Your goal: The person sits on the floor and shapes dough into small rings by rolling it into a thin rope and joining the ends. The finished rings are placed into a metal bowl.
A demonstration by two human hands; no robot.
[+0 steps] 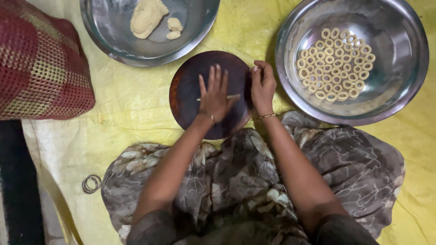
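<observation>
Head view, left hand: the left hand (pixel 214 94) lies flat, palm down, fingers (pixel 211 78) straight and slightly spread, on the round dark board (pixel 186 97); it grips nothing but presses on a thin dough rope (pixel 232 96) whose ends show at either side of the palm.
Head view, right hand: the right hand (pixel 262 87) rests curled at the board's right edge, fingers bent in; whether they pinch a bit of dough I cannot tell.
Dough rope: on the board, under the left palm, lying left to right.
Doing it well: judging by the rings, roll with light, even pressure so the rope stays one thickness; keep it on the board's middle.
Far left: steel dish (pixel 113 43) with dough lump (pixel 146 17).
Right: steel bowl (pixel 404 86) holding many small dough rings (pixel 335 64).
Underneath: yellow sheet (pixel 131 104) on the floor.
</observation>
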